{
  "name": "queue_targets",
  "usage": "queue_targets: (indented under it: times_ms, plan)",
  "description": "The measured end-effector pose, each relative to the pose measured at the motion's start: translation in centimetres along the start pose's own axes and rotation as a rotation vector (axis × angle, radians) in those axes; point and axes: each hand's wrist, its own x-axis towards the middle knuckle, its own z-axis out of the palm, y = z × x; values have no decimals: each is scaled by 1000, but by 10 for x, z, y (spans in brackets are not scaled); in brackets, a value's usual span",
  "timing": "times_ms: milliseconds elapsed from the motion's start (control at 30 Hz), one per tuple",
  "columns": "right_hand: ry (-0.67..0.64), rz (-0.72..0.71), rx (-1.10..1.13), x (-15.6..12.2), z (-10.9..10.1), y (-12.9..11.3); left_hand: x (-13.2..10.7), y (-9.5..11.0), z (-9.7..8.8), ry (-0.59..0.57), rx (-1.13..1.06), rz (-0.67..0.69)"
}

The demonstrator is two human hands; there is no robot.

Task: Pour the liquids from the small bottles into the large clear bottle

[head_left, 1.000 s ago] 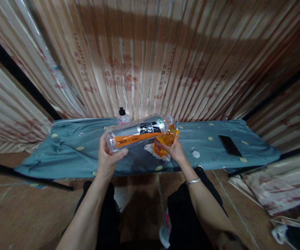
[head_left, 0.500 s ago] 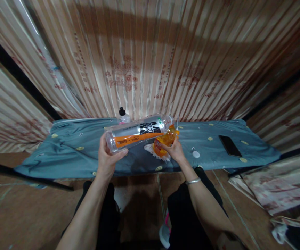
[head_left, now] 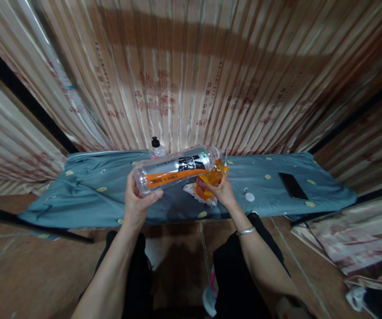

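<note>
My left hand [head_left: 137, 199] grips the base of a large clear plastic bottle [head_left: 174, 170] with a silver and orange label. That bottle lies nearly level in the air, its neck end slightly raised and pointing right. My right hand [head_left: 222, 189] is wrapped round a smaller bottle of orange liquid [head_left: 206, 184], which stands on a crumpled white tissue [head_left: 194, 192]. The clear bottle's mouth is close to the top of the orange one; whether they touch I cannot tell. A thin pale stick [head_left: 226, 155] with an orange part shows beside the right fingers.
Behind the clear bottle stands a small bottle with a black cap [head_left: 155, 142]. A white round cap [head_left: 249, 196] and a black phone [head_left: 292, 186] lie on the teal cloth [head_left: 87, 177] to the right. Striped curtains [head_left: 184, 66] hang behind, and black poles [head_left: 28, 91] flank the surface.
</note>
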Motion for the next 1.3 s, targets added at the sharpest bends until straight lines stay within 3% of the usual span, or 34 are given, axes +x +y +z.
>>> queue_targets:
  times_ms: [1300]
  plan:
    - [-7, 11, -46, 1, -1, 3, 0, -1, -1, -8, -3, 6]
